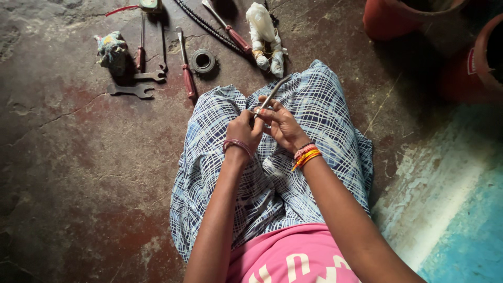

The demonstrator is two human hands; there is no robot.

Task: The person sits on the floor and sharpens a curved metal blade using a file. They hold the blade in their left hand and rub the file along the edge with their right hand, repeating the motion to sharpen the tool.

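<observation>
Hands together over the lap, above a blue checked cloth [319, 115]. Left hand [243, 131] curled shut around the lower end of a thin metal tool [272, 94], right hand [283, 126] pinching the same tool just beside it, fingertips touching. Tool tilted up and away from the body. Ahead on the floor [78, 173]: two spanners [131, 90], red-handled screwdriver [186, 71], round metal ring [203, 61], white cloth bundle [264, 36].
</observation>
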